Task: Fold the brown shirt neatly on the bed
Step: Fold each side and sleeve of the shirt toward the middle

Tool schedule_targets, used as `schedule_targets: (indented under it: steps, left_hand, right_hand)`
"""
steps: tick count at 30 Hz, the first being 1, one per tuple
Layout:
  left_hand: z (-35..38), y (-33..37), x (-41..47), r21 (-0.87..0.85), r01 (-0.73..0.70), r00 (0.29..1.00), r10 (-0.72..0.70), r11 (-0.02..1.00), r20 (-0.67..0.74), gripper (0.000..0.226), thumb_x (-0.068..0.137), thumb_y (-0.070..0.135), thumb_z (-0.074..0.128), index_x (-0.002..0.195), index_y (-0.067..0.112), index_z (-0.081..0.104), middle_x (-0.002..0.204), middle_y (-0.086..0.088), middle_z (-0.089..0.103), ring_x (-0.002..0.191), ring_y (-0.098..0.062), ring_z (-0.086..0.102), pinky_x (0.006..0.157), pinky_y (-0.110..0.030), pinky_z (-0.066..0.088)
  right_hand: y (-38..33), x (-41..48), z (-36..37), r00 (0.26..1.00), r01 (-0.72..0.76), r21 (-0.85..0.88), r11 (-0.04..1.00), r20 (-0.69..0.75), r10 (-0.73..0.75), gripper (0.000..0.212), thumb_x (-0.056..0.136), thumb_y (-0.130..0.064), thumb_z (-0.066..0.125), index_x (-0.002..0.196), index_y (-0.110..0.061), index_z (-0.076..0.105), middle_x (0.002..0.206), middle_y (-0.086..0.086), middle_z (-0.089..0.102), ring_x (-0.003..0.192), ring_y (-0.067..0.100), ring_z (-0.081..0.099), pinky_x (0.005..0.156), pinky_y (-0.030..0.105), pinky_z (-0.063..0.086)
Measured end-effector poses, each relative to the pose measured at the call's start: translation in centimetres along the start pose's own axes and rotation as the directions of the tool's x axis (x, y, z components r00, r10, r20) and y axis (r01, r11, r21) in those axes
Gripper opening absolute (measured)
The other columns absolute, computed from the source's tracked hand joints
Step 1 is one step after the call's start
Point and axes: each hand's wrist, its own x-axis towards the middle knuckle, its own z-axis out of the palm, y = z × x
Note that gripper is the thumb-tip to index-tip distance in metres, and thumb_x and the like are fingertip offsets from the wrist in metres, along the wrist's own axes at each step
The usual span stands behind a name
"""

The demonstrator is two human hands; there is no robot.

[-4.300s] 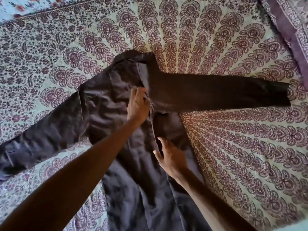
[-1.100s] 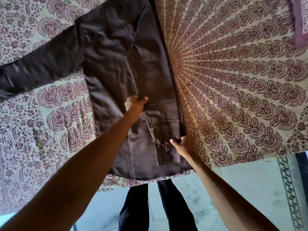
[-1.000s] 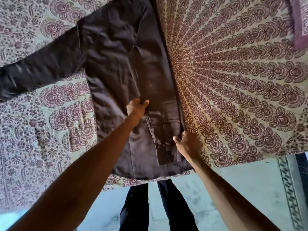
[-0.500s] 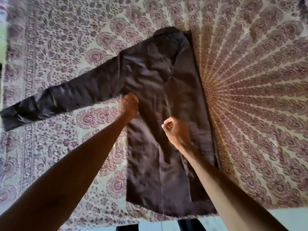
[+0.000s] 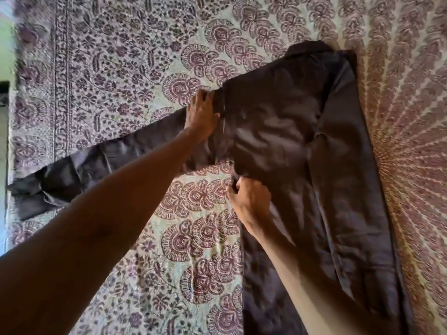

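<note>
While the brown shirt (image 5: 285,131) lay flat on the bed, collar pointing to the far edge and hem running back toward the near one, its right side was already folded in over the body, so that edge ran straight. The other sleeve (image 5: 101,163) stuck out unfolded toward the left edge of the bed, cuff ending close to it.

My left hand (image 5: 202,114) was spread pretty wide, palm down, pressed right on the shoulder seam where that sleeve joins the body. My right hand (image 5: 250,201) was curled narrow at the shirt's left side edge just under the armpit, fingers tucked in against the fabric there. Honestly couldn't tell if it was actually pinching the cloth or just bunched up touching it.

Everything sat on the patterned bedspread (image 5: 121,68), maroon paisley print on a pale ground, with the fan-shaped rays spreading out on the right side of the shirt.
</note>
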Motion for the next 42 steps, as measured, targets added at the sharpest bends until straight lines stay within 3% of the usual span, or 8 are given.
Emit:
schedule_targets:
  steps: [5, 8, 15, 19, 22, 26, 34, 42]
  left_hand:
    - [-1.7, 1.7, 3.0, -0.056, 0.102, 0.995, -0.101, 0.993, 0.022, 0.051, 0.085, 0.038, 0.065, 0.129, 0.016, 0.051, 0.134, -0.014, 0.053, 0.129, -0.033, 0.044, 0.106, -0.047, 0.032]
    - [-3.2, 3.3, 4.4, -0.202, 0.121, 0.992, -0.114, 0.972, 0.046, 0.035, 0.087, 0.039, 0.063, 0.106, 0.010, 0.067, 0.110, -0.017, 0.067, 0.107, -0.030, 0.061, 0.074, -0.028, 0.040]
    - [-4.7, 10.5, 7.5, -0.444, 0.268, 0.957, -0.182, 0.855, 0.226, 0.033, 0.084, 0.025, 0.071, 0.067, 0.004, 0.052, 0.067, -0.013, 0.053, 0.059, -0.019, 0.051, 0.059, -0.027, 0.040]
    - [-2.8, 16.4, 8.9, -0.524, 0.299, 0.947, -0.179, 0.797, 0.268, 0.031, 0.072, 0.030, 0.076, 0.091, 0.009, 0.064, 0.106, -0.011, 0.067, 0.105, -0.027, 0.065, 0.088, -0.033, 0.052]
    - [-0.3, 21.4, 9.3, -0.520, 0.208, 0.969, -0.103, 0.829, 0.223, 0.012, 0.090, 0.023, 0.063, 0.093, 0.011, 0.063, 0.093, -0.008, 0.061, 0.097, -0.020, 0.058, 0.070, -0.023, 0.046]
    - [2.7, 23.3, 10.7, -0.384, 0.136, 0.969, -0.041, 0.913, 0.244, 0.036, 0.102, 0.014, 0.037, 0.130, -0.002, 0.053, 0.130, -0.028, 0.055, 0.121, -0.041, 0.053, 0.100, -0.041, 0.040]
    - [4.0, 22.4, 2.6, -0.131, -0.150, 0.932, 0.096, 0.980, -0.349, 0.040, 0.082, 0.020, 0.048, 0.120, 0.010, 0.056, 0.118, -0.011, 0.060, 0.108, -0.031, 0.055, 0.095, -0.043, 0.043]
    - [9.6, 16.5, -18.1, -0.392, -0.126, 0.991, 0.135, 0.911, -0.006, 0.010, 0.091, 0.015, 0.049, 0.089, 0.018, 0.059, 0.080, -0.005, 0.068, 0.065, -0.017, 0.063, 0.054, -0.035, 0.054]
  right_hand:
    - [0.1, 0.2, -0.4, 1.000, 0.006, -0.009, 1.000, 0.019, -0.006, 0.027, 0.092, -0.033, 0.050, 0.098, -0.013, 0.067, 0.096, 0.010, 0.072, 0.089, 0.032, 0.069, 0.074, 0.036, 0.052]
    - [1.2, 0.2, -1.5, 0.999, -0.010, 0.122, 0.993, 0.032, 0.006, 0.022, 0.092, -0.028, 0.048, 0.097, -0.011, 0.062, 0.095, 0.012, 0.071, 0.089, 0.034, 0.068, 0.073, 0.038, 0.051]
    - [8.6, -0.7, -6.2, 0.990, -0.058, 0.510, 0.858, -0.079, 0.114, 0.010, 0.095, -0.022, 0.055, 0.096, -0.012, 0.056, 0.080, 0.004, 0.071, 0.073, 0.022, 0.069, 0.059, 0.027, 0.045]
    - [14.2, 0.0, -8.5, 0.959, -0.094, 0.588, 0.804, -0.163, 0.231, 0.006, 0.095, -0.012, 0.056, 0.097, -0.007, 0.059, 0.081, 0.010, 0.072, 0.078, 0.029, 0.068, 0.061, 0.022, 0.039]
    - [17.5, 1.0, -9.7, 0.926, -0.182, 0.609, 0.772, -0.157, 0.342, 0.009, 0.096, -0.012, 0.054, 0.099, -0.006, 0.060, 0.085, 0.015, 0.072, 0.080, 0.035, 0.068, 0.060, 0.026, 0.036]
    - [20.2, 2.1, -9.3, 0.917, -0.252, 0.587, 0.770, -0.109, 0.383, 0.012, 0.097, -0.017, 0.052, 0.102, -0.010, 0.060, 0.094, 0.014, 0.072, 0.090, 0.035, 0.067, 0.065, 0.027, 0.036]
    - [21.5, 1.2, -8.6, 0.953, -0.254, 0.549, 0.796, 0.000, 0.304, 0.034, 0.090, -0.050, 0.057, 0.102, -0.019, 0.061, 0.083, 0.009, 0.074, 0.093, 0.033, 0.068, 0.071, 0.037, 0.048]
    - [22.7, -6.6, -8.3, 0.911, -0.397, 0.269, 0.877, 0.230, 0.342, 0.040, 0.084, -0.030, 0.066, 0.122, -0.018, 0.058, 0.115, 0.015, 0.068, 0.110, 0.035, 0.063, 0.089, 0.039, 0.050]
